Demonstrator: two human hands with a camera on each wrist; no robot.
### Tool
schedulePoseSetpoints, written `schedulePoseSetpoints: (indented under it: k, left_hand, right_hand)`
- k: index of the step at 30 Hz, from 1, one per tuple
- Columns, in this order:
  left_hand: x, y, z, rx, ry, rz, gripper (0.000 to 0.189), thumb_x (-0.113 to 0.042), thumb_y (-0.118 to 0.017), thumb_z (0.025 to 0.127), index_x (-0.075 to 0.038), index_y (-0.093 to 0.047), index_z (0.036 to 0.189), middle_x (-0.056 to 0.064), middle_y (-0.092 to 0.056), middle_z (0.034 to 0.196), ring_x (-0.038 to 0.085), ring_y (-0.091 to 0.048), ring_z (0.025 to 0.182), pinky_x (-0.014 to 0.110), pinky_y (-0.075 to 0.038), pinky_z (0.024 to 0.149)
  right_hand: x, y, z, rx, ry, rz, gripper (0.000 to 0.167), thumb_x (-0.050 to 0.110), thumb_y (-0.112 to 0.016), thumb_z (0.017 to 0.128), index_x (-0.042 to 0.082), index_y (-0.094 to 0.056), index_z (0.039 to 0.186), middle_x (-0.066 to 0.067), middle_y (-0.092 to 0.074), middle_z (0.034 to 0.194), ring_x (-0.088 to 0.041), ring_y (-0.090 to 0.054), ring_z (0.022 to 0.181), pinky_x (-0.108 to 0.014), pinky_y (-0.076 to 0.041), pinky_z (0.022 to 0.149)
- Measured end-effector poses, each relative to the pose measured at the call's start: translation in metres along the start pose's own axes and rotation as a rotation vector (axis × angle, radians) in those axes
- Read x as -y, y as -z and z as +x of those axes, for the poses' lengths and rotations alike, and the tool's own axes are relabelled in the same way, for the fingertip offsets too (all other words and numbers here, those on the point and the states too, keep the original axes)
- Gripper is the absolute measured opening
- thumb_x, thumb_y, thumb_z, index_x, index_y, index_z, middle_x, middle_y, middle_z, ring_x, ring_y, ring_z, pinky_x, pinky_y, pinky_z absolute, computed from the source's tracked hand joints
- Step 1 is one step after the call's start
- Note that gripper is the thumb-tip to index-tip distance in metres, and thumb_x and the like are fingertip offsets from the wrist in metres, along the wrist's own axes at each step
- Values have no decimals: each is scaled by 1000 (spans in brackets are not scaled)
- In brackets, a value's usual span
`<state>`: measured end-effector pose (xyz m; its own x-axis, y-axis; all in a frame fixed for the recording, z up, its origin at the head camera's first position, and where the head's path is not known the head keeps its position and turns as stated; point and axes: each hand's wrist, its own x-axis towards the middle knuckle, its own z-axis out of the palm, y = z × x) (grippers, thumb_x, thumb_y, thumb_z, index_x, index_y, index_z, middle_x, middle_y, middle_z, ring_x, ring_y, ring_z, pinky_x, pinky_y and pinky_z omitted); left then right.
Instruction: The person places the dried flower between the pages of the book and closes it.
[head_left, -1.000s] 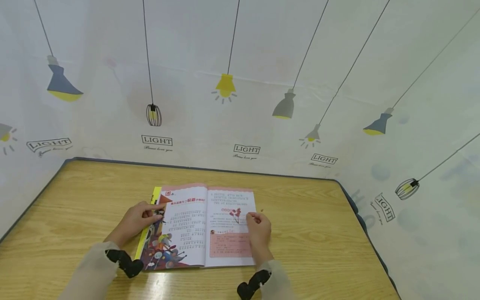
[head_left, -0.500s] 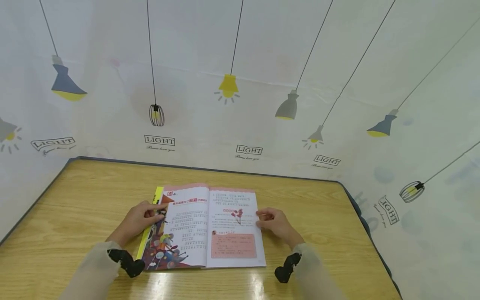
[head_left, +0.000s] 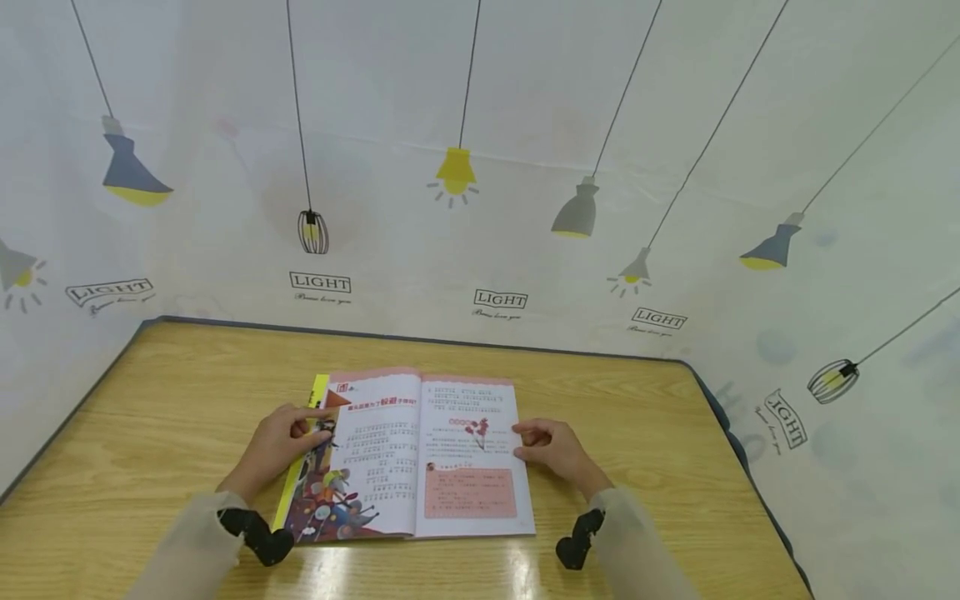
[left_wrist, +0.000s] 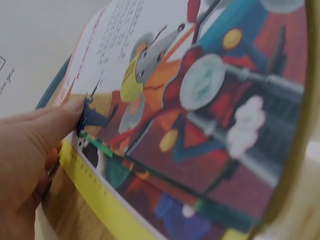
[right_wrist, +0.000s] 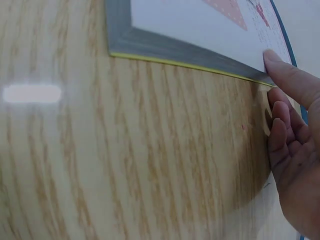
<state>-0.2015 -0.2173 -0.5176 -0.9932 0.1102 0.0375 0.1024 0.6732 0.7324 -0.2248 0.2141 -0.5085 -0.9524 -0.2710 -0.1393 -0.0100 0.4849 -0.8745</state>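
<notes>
An open book (head_left: 461, 454) lies on the wooden table, with a coloured cartoon drawing on its left page and a pink text box on the right one. My left hand (head_left: 272, 446) holds the left side, its thumb on the page edge beside the yellow cover strip (left_wrist: 95, 200) and its other fingers curled below. At the opposite side, my right hand (head_left: 557, 452) grips the edge near mid-height. In the right wrist view its thumb (right_wrist: 287, 72) presses the page's margin, while the curled fingers sit at the side of the thick page block.
The wooden table (head_left: 637, 433) extends around the book, with a dark edge (head_left: 420, 337) along its back. Behind and to the right, a pale sheet (head_left: 390, 100) printed with hanging lamps walls it in. Black straps (head_left: 258, 537) circle both wrists over pale sleeves.
My right hand has moved right, from curled over the right page's margin to gripping the book's outer edge. That page's lower right corner now shows. The left hand stays in place.
</notes>
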Motion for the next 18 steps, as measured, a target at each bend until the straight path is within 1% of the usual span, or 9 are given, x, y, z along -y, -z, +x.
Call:
schedulePoseSetpoints:
  k: [2,5,8,9,12,15,18]
  left_hand:
    - [-3,-1,-1,-22,33,14,43,-28,-69,82,-1,-63,116,8,-47,83,22,-42,75,32,-35,63]
    - [-9,-2,-3,-51,89,39,48,-28,-71,81,3,-60,116,13,-50,89,25,-45,79,34,-39,65]
    - [-17,-1,-6,-75,152,60,52,-28,-72,80,7,-56,116,18,-51,94,27,-46,81,36,-41,66]
    - [-20,-1,-8,-82,174,68,54,-28,-72,80,8,-55,115,19,-51,95,27,-46,80,36,-42,65]
    - [-28,0,-11,-99,231,93,59,-31,-72,79,12,-51,113,23,-51,95,28,-45,78,37,-40,64]
    - [-32,1,-13,-108,278,124,63,-35,-73,77,13,-50,109,24,-51,93,28,-44,75,38,-39,63]
    - [-35,1,-13,-117,332,161,63,-38,-74,75,14,-54,105,23,-54,91,27,-46,73,36,-40,61]
  right_hand:
    - [-2,0,-1,-5,27,-3,33,15,-74,78,3,-67,108,-8,-57,88,-16,-50,75,-25,-43,66]
    - [-3,0,-1,-17,47,-9,33,17,-74,78,5,-67,107,-5,-57,87,-16,-50,75,-25,-43,66]
    - [-3,-1,-1,-27,16,-17,32,15,-74,78,5,-67,108,-6,-57,88,-17,-50,76,-26,-43,67]
    - [-3,-2,-1,-36,-6,-14,32,14,-74,78,6,-67,108,-6,-57,88,-17,-50,76,-25,-43,67]
    - [-1,-4,-2,-48,-40,-9,33,11,-74,77,4,-67,109,-9,-57,89,-18,-49,76,-24,-42,66]
    - [12,-4,-8,-50,-44,2,33,6,-72,78,-2,-65,110,-14,-57,90,-20,-48,76,-25,-41,65]
    - [30,-2,-16,-43,-39,16,32,1,-69,79,-6,-63,110,-19,-56,91,-22,-48,77,-25,-40,66]
